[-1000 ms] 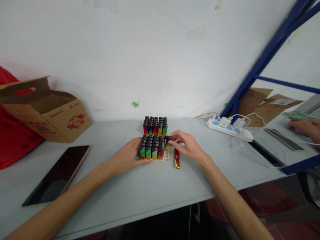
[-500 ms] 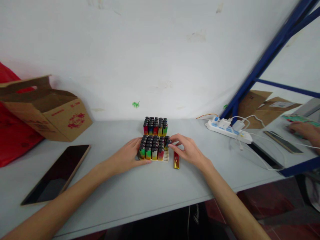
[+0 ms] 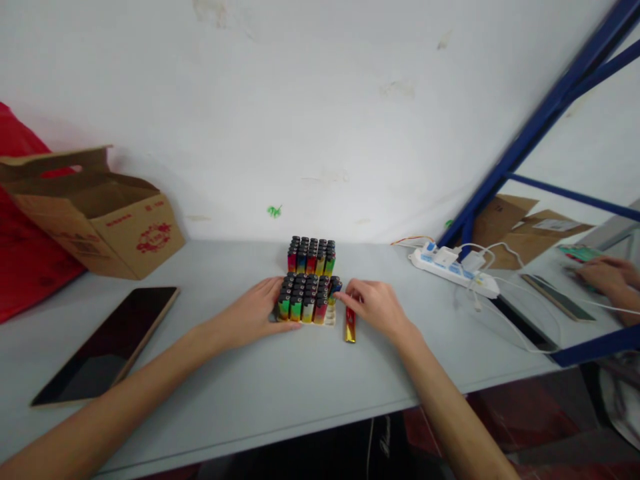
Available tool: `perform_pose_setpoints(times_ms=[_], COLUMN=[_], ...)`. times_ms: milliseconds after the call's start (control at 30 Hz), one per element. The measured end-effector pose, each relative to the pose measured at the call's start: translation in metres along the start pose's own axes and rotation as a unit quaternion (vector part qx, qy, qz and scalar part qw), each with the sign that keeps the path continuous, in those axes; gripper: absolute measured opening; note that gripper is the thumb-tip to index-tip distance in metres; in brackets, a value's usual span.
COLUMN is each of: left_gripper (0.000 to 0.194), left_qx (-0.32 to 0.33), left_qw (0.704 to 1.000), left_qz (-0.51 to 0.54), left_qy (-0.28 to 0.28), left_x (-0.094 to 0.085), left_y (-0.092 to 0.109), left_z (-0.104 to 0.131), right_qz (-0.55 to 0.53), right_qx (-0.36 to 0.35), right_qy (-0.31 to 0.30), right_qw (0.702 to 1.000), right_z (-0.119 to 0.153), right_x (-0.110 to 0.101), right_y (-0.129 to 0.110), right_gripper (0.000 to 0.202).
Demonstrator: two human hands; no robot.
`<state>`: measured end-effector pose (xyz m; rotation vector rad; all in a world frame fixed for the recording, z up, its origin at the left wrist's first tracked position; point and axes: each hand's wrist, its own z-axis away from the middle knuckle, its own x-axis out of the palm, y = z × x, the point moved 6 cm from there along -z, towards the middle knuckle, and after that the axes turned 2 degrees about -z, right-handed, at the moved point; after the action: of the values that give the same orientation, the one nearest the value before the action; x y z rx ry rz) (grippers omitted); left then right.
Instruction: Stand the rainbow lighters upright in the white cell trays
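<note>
My left hand (image 3: pixel 257 310) steadies the left side of a pale tray (image 3: pixel 330 320), its thumb along the front edge and fingers behind. Upright lighters (image 3: pixel 303 297) with black tops and colourful shiny bodies fill most of the tray. Slots at its front right hold nothing. My right hand (image 3: pixel 375 303) is at the tray's right side, thumb stretched toward a blue-and-yellow lighter (image 3: pixel 334 288) in the right column, the other fingers bent and apart from the thumb. Below these fingers a red-and-gold lighter (image 3: pixel 351 327) lies on the table, its far end partly covered.
Behind the tray stands a second block of lighters (image 3: pixel 311 257). On the left are a dark tablet-like device (image 3: pixel 107 347) and an open cardboard box (image 3: pixel 135 233). A power strip (image 3: pixel 455 270) with cables lies right, before a blue frame (image 3: pixel 530 127). Another person's hand (image 3: pixel 610 273) shows beyond.
My right hand has drawn slightly right, off the lighter in the tray's right column, and its fingers now hang over the lying lighter. My left hand stays on the tray. The view has shifted slightly.
</note>
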<state>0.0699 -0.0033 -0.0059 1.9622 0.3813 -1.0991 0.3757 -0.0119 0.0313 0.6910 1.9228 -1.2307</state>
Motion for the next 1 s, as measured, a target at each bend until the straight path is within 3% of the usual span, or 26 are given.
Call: perform_pose_setpoints(times_ms=[133, 300, 400, 500, 633, 700, 767, 900, 1000], left_gripper=[0.078, 0.083, 0.082, 0.082, 0.083, 0.082, 0.081, 0.079, 0.081], left_qx=[-0.005, -0.004, -0.003, -0.008, -0.004, -0.003, -0.004, -0.001, -0.001], left_qw=[1.0, 1.0, 1.0, 1.0, 1.0, 1.0, 1.0, 1.0, 1.0], left_qz=[-0.004, 0.001, 0.0, -0.003, 0.005, 0.003, -0.003, -0.014, -0.019], left_qy=[0.005, -0.002, -0.006, -0.012, -0.01, -0.011, -0.013, -0.007, -0.003], left_x=[0.001, 0.001, 0.001, 0.002, 0.0, 0.0, -0.001, -0.003, -0.002], left_y=[-0.001, 0.0, 0.0, 0.0, 0.002, 0.003, 0.004, 0.005, 0.002], left_z=[0.001, 0.002, 0.002, 0.002, 0.002, 0.003, 0.003, 0.005, 0.006], right_qz=[0.044, 0.104, 0.134, 0.123, -0.088, -0.208, -0.263, -0.248, -0.234], right_qx=[0.048, 0.05, 0.07, 0.073, 0.051, 0.068, 0.086, 0.086, 0.09], right_qy=[0.033, 0.003, -0.026, -0.06, -0.048, -0.024, 0.015, 0.101, 0.11], right_qw=[0.997, 0.993, 0.988, 0.988, 0.994, 0.975, 0.961, 0.96, 0.962], right_z=[0.027, 0.057, 0.046, 0.015, -0.024, -0.033, -0.035, -0.029, -0.025], right_x=[-0.009, 0.008, 0.007, -0.006, -0.017, -0.01, 0.001, 0.016, 0.02], right_y=[0.013, 0.024, 0.038, 0.052, 0.057, 0.057, 0.055, 0.045, 0.04], right_gripper=[0.025, 0.05, 0.052, 0.033, 0.024, 0.029, 0.038, 0.048, 0.07])
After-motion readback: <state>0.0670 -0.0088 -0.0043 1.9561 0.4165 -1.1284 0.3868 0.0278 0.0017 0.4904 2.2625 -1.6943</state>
